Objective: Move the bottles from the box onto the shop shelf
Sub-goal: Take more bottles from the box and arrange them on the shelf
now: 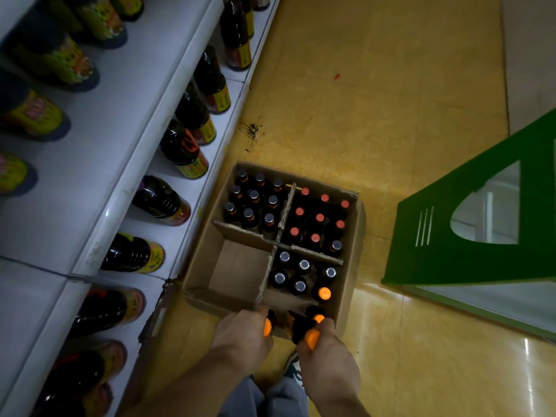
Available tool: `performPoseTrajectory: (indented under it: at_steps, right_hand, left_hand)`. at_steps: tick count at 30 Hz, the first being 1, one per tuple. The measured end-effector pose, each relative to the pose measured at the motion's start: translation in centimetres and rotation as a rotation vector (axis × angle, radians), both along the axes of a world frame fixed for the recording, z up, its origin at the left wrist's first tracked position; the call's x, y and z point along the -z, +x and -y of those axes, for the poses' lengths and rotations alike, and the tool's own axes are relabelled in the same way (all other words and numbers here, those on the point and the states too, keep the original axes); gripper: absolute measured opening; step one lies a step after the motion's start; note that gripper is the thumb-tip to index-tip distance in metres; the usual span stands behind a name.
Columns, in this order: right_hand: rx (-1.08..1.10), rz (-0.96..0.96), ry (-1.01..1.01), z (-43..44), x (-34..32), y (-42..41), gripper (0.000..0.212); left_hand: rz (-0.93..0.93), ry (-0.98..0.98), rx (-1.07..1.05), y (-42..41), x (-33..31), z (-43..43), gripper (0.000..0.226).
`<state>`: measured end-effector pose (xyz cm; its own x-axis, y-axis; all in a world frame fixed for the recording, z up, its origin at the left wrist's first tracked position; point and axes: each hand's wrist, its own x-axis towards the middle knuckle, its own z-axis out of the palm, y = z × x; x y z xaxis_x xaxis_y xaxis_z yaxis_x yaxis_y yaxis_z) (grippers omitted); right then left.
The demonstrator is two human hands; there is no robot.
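Observation:
A cardboard box [352, 266] stands on the floor beside the shelf, split by dividers into four cells. Three cells hold several dark bottles [254, 206] with silver, red or orange caps; the near-left cell is bare. My left hand [243, 335] grips the neck of a dark bottle with an orange cap [267, 326] at the box's near edge. My right hand [328, 359] grips another orange-capped bottle [302, 326], tilted above the near-right cell. The white shop shelf [126, 164] runs along the left with dark bottles on its tiers.
A green stand [451, 233] with a cut-out panel sits on the yellow floor to the right of the box. A loose box flap [156, 314] hangs toward the shelf base. Small debris [251, 129] lies on the floor beyond the box. My shoe [293, 368] shows below the hands.

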<state>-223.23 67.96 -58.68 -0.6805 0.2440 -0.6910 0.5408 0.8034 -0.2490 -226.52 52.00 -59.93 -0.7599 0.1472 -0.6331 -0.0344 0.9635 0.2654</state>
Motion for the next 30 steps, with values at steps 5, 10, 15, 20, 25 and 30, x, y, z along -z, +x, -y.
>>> performPoseTrajectory:
  at_steps: [5,10,15,20,25,30]
  right_hand:
    - [-0.029,-0.049,-0.001,-0.2,-2.5,0.4,0.041]
    - [-0.043,-0.068,0.027,-0.1,-5.8,0.8,0.039]
    - [-0.059,-0.085,0.023,-0.2,-9.4,1.0,0.036]
    - [-0.067,-0.136,-0.014,-0.7,-13.7,0.9,0.029]
    - [-0.073,-0.167,-0.02,-0.7,-17.9,1.0,0.037]
    - [-0.074,-0.198,-0.036,-0.6,-22.3,1.3,0.035]
  left_hand:
    - [-0.002,0.014,-0.05,0.7,-2.4,0.2,0.039]
    - [0.015,0.07,-0.138,1.5,-5.5,0.6,0.035]
    - [-0.01,0.102,-0.171,2.0,-8.7,0.9,0.032]
    - [-0.059,0.108,-0.188,2.2,-12.6,1.0,0.032]
    - [-0.124,0.112,-0.19,2.5,-17.2,1.3,0.024]
    - [-0.159,0.139,-0.159,3.0,-21.4,2.0,0.021]
